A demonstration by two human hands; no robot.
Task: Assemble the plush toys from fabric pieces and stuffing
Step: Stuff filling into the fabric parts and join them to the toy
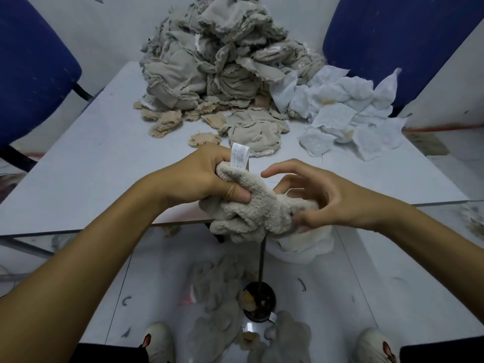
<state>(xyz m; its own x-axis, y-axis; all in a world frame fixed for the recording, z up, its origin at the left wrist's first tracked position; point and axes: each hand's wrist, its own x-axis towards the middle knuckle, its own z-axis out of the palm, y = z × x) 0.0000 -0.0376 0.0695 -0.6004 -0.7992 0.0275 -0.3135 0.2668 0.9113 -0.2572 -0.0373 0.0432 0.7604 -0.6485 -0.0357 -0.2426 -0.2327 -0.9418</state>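
Hands — left hand (207,176), right hand (322,197) — grip plush skin (256,208) over table (104,158).

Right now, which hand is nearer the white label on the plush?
Left. The left hand grips the plush right beside the white label; the right hand pinches its other end.

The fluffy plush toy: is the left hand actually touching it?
Touching. The head view shows the left hand gripping the plush toy, thumb pressed into the fur and fingers curled round its end beside the white label.
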